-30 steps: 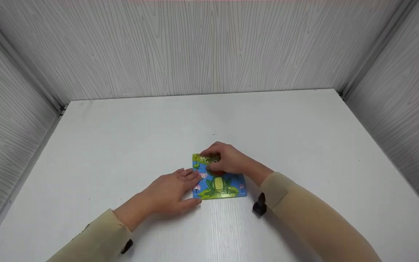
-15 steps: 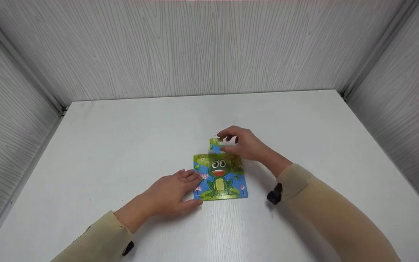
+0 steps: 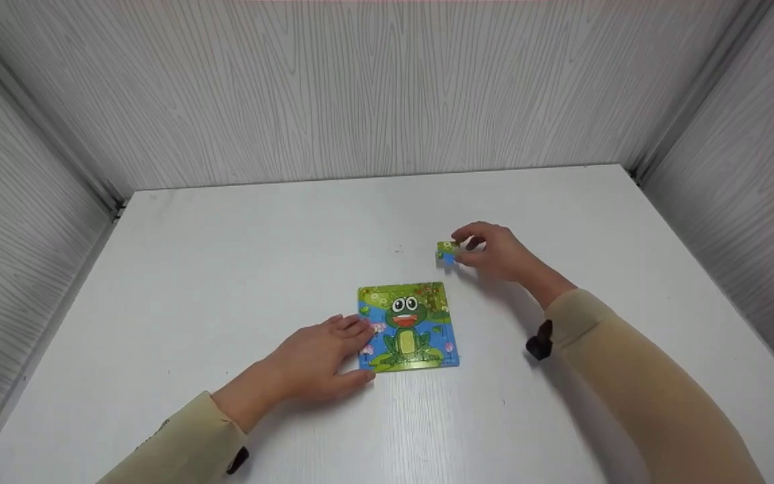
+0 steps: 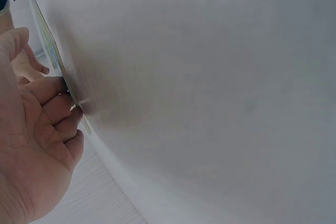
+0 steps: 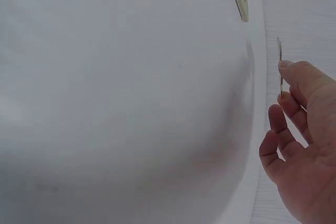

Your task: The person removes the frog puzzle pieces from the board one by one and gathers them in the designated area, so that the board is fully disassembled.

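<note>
A square frog jigsaw puzzle point(image 3: 406, 333) lies flat in the head view, showing a green frog on a blue and green ground. My left hand point(image 3: 320, 356) rests at its left side, fingertips on the edge and thumb near the lower left corner. In the left wrist view the fingers point(image 4: 58, 98) touch the puzzle's thin edge. Up and to the right of the puzzle, my right hand point(image 3: 498, 252) pinches a small green and blue puzzle piece point(image 3: 447, 253) between thumb and finger. The right wrist view shows this puzzle piece point(image 5: 280, 66) edge-on, apart from the table.
Everything is on a white table point(image 3: 259, 249). Wood-grain panels close it in at the back point(image 3: 373, 87), left point(image 3: 17, 202) and right point(image 3: 729, 188). Dark straps hang at both sleeves. A corner of the puzzle shows at the top of the right wrist view.
My right hand has lifted from the top of the puzzle with the puzzle piece and moved away up and to the right. The left hand has stayed at the puzzle's left edge.
</note>
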The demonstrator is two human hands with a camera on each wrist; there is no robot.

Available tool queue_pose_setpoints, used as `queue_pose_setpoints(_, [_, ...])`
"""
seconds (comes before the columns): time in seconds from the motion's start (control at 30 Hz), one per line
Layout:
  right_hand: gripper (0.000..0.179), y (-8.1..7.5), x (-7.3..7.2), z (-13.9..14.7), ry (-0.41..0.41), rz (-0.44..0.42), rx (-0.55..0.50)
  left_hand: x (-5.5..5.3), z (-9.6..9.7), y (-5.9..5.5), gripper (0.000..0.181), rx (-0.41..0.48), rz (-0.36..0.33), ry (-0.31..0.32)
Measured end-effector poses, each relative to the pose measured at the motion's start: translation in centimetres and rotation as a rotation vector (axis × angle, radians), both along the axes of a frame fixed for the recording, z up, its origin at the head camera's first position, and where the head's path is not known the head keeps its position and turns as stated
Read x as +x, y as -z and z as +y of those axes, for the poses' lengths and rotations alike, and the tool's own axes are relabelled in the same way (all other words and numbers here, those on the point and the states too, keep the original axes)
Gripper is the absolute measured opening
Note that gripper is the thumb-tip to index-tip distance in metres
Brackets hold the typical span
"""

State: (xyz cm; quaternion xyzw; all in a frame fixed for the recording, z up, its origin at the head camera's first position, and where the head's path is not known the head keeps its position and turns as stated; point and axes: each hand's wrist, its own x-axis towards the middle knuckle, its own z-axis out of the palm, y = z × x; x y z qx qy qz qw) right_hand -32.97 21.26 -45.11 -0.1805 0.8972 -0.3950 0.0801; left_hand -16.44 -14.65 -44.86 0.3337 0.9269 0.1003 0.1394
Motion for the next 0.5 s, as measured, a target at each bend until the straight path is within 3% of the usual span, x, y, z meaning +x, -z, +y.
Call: queue_pose_setpoints(0.5, [0.039, 0.74, -0.14, 0.98, 0.075, -0.067, 0.044, -0.07, 0.07, 0.20, 0.081, -0.012, -0.003, -0.012])
